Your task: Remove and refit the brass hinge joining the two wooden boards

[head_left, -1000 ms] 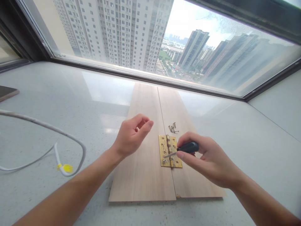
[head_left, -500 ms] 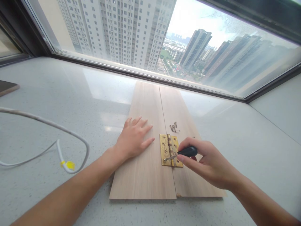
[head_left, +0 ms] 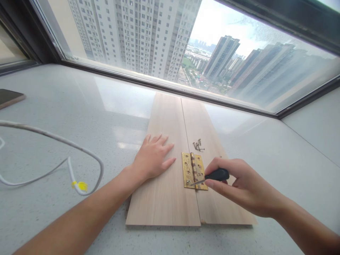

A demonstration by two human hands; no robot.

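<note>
Two pale wooden boards lie side by side on the white sill, the left board and the right board. A brass hinge spans their seam. My left hand lies flat, fingers spread, on the left board just left of the hinge. My right hand is closed on a black-handled screwdriver, its metal tip resting on the lower left leaf of the hinge. A small heap of loose screws sits on the right board just beyond the hinge.
A white cable with a yellow tag loops across the sill on the left. A dark phone lies at the far left edge. A big window runs along the back, with a wall at the right.
My left hand dropped from a raised, curled pose to lie flat on the left board. The screwdriver tip stayed on the hinge while my right hand shifted slightly.
</note>
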